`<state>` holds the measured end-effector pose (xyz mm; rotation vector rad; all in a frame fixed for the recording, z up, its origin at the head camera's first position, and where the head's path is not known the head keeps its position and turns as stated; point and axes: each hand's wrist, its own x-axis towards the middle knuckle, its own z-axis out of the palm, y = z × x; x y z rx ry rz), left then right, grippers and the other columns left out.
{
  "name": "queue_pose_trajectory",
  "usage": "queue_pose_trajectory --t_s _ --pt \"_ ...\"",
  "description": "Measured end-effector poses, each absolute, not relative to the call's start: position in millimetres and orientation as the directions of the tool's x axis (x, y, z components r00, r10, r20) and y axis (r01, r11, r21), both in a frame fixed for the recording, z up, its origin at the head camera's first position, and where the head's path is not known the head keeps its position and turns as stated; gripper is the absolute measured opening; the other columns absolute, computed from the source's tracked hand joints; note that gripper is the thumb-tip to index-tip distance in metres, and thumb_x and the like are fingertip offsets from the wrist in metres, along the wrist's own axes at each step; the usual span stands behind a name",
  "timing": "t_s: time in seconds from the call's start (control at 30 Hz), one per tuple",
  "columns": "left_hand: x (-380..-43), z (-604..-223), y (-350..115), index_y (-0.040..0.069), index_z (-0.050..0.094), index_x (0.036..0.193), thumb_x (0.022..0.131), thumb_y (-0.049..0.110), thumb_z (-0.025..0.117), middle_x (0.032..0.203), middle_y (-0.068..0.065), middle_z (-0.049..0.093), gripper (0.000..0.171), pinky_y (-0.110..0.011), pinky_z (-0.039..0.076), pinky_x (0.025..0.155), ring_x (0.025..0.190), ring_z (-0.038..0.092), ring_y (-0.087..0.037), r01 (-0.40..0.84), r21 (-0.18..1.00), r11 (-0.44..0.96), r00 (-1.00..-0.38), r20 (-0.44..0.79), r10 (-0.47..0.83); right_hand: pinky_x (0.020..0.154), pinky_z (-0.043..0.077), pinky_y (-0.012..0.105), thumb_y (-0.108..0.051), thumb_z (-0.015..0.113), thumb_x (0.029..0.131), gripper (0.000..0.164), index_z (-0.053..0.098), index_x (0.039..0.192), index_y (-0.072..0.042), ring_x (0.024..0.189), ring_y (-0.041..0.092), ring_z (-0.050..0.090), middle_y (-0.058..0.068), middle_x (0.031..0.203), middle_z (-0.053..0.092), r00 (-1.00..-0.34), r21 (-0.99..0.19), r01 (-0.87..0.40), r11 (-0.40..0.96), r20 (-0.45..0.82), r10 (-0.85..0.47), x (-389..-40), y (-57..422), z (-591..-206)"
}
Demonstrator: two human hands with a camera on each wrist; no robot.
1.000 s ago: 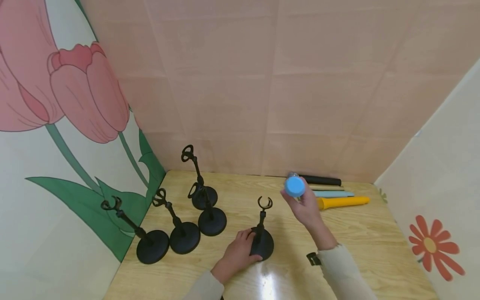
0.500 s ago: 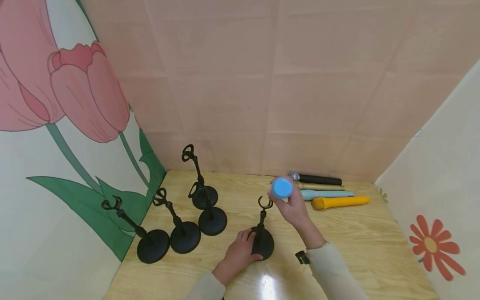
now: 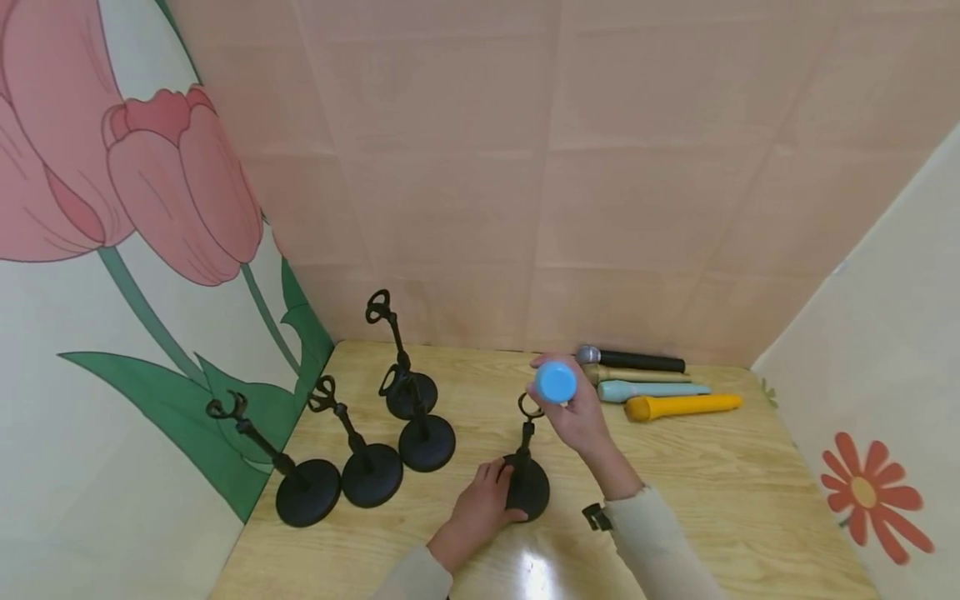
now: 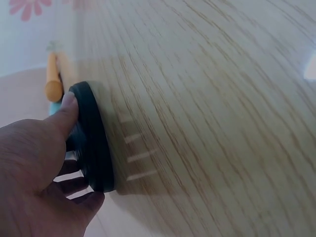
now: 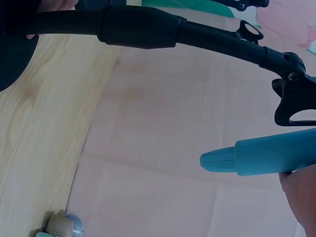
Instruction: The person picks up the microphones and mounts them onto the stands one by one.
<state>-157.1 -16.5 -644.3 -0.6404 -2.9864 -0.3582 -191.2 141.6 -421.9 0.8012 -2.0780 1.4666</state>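
My left hand grips the round base of a black microphone stand. In the left wrist view, its thumb and fingers hold the edge of that base. My right hand holds a blue microphone, its round blue head facing the head camera. Seen from the right wrist, the blue handle lies beside and apart from the open clip topping the stand's pole. Most of my right hand is out of that view.
Several more black stands stand on the left of the wooden table. At the back right lie a black microphone, a tan one, a light blue one and a yellow one. A pink backdrop rises behind.
My right hand has moved left with the blue microphone, from in front of the lying microphones to beside the stand's clip. My left hand has stayed on the base.
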Motion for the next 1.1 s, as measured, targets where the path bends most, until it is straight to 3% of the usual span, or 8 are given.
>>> queue_pose_trajectory --t_s 0.13,0.37,0.67,0.93,1.1 --pt "-156.1 -641.6 -15.3 0.008 0.048 0.132 0.075 0.062 0.064 0.134 -0.008 0.043 0.08 -0.029 0.052 0.081 0.118 0.043 -0.021 0.403 0.231 0.885 -0.915 0.098 0.391 0.09 0.041 0.022 0.012 0.068 0.075 0.036 0.054 0.108 0.007 0.1 0.026 0.054 0.027 0.105 0.056 -0.699 -0.66 -0.714 0.232 0.688 -0.194 -191.6 139.4 -422.6" --pt "-154.6 -638.9 -14.6 0.008 0.048 0.133 0.075 0.062 0.064 0.134 -0.008 0.044 0.08 -0.028 0.053 0.078 0.118 0.043 -0.021 0.395 0.226 0.89 -0.918 0.087 0.386 0.09 0.039 0.023 0.013 0.069 0.074 0.038 0.054 0.109 0.008 0.104 0.01 0.05 0.026 0.107 0.055 -0.71 -0.677 -0.705 0.212 0.673 -0.207 -192.4 136.6 -427.9" --pt "-155.5 -640.5 -14.5 0.008 0.048 0.132 0.075 0.064 0.062 0.133 -0.008 0.044 0.081 -0.029 0.053 0.079 0.119 0.044 -0.022 0.399 0.224 0.889 -0.917 0.094 0.387 0.088 0.04 0.03 0.01 0.07 0.074 0.036 0.056 0.107 0.005 0.101 0.015 0.05 0.018 0.106 0.056 -0.714 -0.683 -0.7 0.21 0.672 -0.198 -194.3 132.1 -433.1" --pt "-157.8 -643.5 -13.3 0.01 0.045 0.134 0.076 0.068 0.057 0.136 -0.007 0.042 0.083 -0.028 0.053 0.079 0.121 0.042 -0.022 0.377 0.195 0.905 -0.925 0.045 0.376 0.088 0.041 0.03 0.004 0.07 0.078 0.037 0.054 0.112 0.002 0.102 0.014 0.053 0.014 0.108 0.057 -0.774 -0.741 -0.632 0.227 0.614 -0.152 -189.4 123.6 -436.2" --pt "-157.3 -640.8 -13.0 0.011 0.045 0.135 0.076 0.067 0.058 0.137 -0.007 0.042 0.083 -0.029 0.053 0.081 0.123 0.041 -0.022 0.365 0.213 0.906 -0.929 0.024 0.369 0.089 0.041 0.025 0.007 0.07 0.076 0.044 0.05 0.115 0.006 0.102 0.03 0.053 0.02 0.109 0.056 -0.78 -0.763 -0.626 0.162 0.619 -0.097 -186.1 117.3 -440.3"
